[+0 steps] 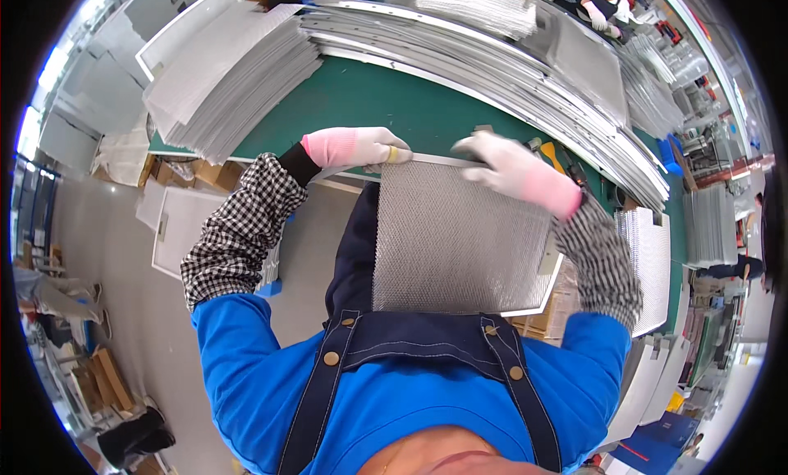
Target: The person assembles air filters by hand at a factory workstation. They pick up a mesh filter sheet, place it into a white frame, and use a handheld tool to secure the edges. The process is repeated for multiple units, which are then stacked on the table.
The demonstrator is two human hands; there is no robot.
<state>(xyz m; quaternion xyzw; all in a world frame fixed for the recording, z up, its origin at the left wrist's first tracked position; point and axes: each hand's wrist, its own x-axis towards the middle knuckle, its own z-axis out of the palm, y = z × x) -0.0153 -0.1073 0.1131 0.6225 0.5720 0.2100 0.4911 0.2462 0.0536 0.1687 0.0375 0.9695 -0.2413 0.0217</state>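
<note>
A grey metal mesh sheet (pixel 460 237) leans from my lap to the edge of the green worktable. A white frame (pixel 552 282) shows beneath its right side. My left hand (pixel 365 148), in a white glove with a pink cuff, is closed at the sheet's far left corner, with fingers curled round the edge. Over the sheet's far right part is my right hand (pixel 510 167), gloved alike and somewhat blurred. Its fingers are stretched apart and nothing shows between them. Whether its fingertips touch the mesh I cannot tell.
Stacked mesh panels (pixel 226 81) stand at the table's left. Long white-edged frames (pixel 492 73) line the back of the green worktable (pixel 353 97). A yellow-handled tool (pixel 550 155) lies beyond my right hand. More panels (pixel 648 261) stand at the right. Another person (pixel 597 11) works at the far right.
</note>
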